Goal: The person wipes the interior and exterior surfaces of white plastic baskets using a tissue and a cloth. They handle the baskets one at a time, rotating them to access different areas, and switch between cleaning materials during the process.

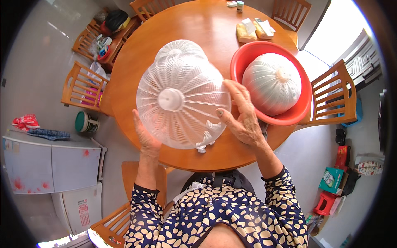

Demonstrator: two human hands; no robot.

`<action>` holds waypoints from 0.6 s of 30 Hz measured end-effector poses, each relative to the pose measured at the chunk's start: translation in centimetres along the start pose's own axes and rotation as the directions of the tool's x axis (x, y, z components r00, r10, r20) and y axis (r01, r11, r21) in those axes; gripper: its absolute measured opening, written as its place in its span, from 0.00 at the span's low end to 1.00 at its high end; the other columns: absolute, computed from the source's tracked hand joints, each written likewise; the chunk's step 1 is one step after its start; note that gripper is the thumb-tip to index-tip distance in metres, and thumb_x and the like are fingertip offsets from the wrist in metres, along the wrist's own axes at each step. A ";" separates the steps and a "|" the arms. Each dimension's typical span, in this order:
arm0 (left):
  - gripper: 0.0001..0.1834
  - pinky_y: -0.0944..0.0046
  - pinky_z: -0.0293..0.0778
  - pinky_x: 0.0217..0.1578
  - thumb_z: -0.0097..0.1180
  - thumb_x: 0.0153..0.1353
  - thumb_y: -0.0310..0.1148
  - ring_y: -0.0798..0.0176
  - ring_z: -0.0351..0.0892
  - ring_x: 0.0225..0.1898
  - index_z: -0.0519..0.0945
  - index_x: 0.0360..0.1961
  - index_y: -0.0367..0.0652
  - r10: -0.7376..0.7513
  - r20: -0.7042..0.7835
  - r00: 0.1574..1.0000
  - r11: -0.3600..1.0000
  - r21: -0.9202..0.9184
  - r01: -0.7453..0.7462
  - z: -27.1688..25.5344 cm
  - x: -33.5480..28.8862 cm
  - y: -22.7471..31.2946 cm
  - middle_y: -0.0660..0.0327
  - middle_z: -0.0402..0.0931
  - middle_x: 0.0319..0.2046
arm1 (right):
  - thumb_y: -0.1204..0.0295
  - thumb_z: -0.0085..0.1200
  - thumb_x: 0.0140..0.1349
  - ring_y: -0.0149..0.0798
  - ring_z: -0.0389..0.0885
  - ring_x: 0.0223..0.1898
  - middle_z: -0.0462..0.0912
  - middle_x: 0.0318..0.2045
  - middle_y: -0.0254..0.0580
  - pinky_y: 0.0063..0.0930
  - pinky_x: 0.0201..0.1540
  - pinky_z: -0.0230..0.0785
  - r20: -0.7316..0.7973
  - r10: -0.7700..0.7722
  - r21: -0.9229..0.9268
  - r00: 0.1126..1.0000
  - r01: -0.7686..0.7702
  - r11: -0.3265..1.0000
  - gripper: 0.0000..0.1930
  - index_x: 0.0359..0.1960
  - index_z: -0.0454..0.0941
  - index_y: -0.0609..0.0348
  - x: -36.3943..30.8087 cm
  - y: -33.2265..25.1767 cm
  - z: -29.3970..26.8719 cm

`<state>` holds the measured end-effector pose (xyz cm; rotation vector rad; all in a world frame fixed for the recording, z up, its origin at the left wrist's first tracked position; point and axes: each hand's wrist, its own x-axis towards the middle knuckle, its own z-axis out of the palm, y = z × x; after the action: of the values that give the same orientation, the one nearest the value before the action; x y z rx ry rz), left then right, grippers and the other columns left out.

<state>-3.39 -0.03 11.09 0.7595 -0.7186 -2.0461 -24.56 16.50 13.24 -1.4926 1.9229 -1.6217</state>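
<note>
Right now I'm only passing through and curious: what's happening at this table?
A person holds a clear plastic food cover over the round wooden table, left hand under its near edge, right hand flat against its side. Another clear cover lies just behind it. A white cover sits in a red basin to the right.

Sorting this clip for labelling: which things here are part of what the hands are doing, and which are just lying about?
In hand:
- left hand and right hand, gripping the clear mesh food cover
- second clear cover behind it

Lying about:
- red basin holding a white cover
- yellow packets
- wooden chairs
- round table
</note>
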 end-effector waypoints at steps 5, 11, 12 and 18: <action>0.40 0.49 0.63 0.61 0.44 0.63 0.61 0.52 0.65 0.61 0.60 0.66 0.41 -0.007 -0.042 0.999 0.998 -0.061 0.004 -7.6 -1.6 0.6 0.54 0.63 0.62 | 0.66 0.59 0.55 0.56 0.63 0.60 0.64 0.60 0.57 0.44 0.61 0.59 -0.068 0.254 0.044 0.965 -0.252 0.967 0.29 0.58 0.68 0.62 -2.7 5.5 5.5; 0.41 0.49 0.65 0.60 0.48 0.61 0.61 0.51 0.66 0.59 0.63 0.64 0.40 -0.076 -0.076 0.994 0.994 -0.085 0.069 -11.7 -1.3 0.2 0.52 0.66 0.60 | 0.65 0.64 0.47 0.57 0.61 0.61 0.67 0.58 0.54 0.47 0.60 0.60 0.222 0.051 -0.601 0.974 0.096 0.794 0.23 0.48 0.76 0.53 -11.6 9.9 12.1; 0.41 0.49 0.66 0.60 0.49 0.61 0.61 0.51 0.67 0.59 0.63 0.63 0.40 -0.095 -0.084 0.992 0.992 -0.090 0.087 -12.2 -0.9 0.0 0.52 0.66 0.60 | 0.68 0.62 0.49 0.56 0.63 0.60 0.68 0.57 0.53 0.45 0.59 0.61 0.207 0.017 -0.575 0.978 0.107 0.811 0.20 0.46 0.77 0.54 -12.6 10.5 12.6; 0.40 0.51 0.67 0.58 0.54 0.60 0.59 0.52 0.68 0.57 0.62 0.62 0.41 -0.237 -0.067 0.969 0.971 0.020 0.239 -12.1 0.3 -2.5 0.51 0.69 0.56 | 0.83 0.54 0.56 0.46 0.77 0.47 0.77 0.46 0.48 0.33 0.49 0.71 -0.305 0.221 -0.233 0.926 -0.298 0.926 0.11 0.40 0.78 0.60 -14.8 12.1 8.6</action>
<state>3.97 -1.62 1.29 0.9629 -0.6459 -2.2179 -18.25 21.40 -6.15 -1.0706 2.4663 -1.5533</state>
